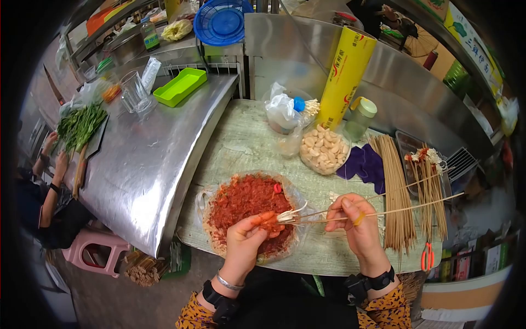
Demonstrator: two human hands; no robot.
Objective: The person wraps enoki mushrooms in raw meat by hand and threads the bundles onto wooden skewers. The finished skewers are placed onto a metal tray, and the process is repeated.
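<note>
My left hand is closed, pinching a piece of red-sauced food above a plastic-lined bowl of chunky red mixture. White strands at the tips of thin bamboo skewers touch that piece. The skewers run rightward through my right hand, whose thumb and fingers are closed on them. A yellow band circles one finger of this hand. To the right lies a bundle of bare skewers. Beside it, a tray has several skewers with red and white food resting on it.
Peeled garlic cloves stand behind my right hand, near a yellow cling film box and a purple cloth. Orange-handled scissors lie at the right edge. At left, another person's hands hold skewers by leafy greens.
</note>
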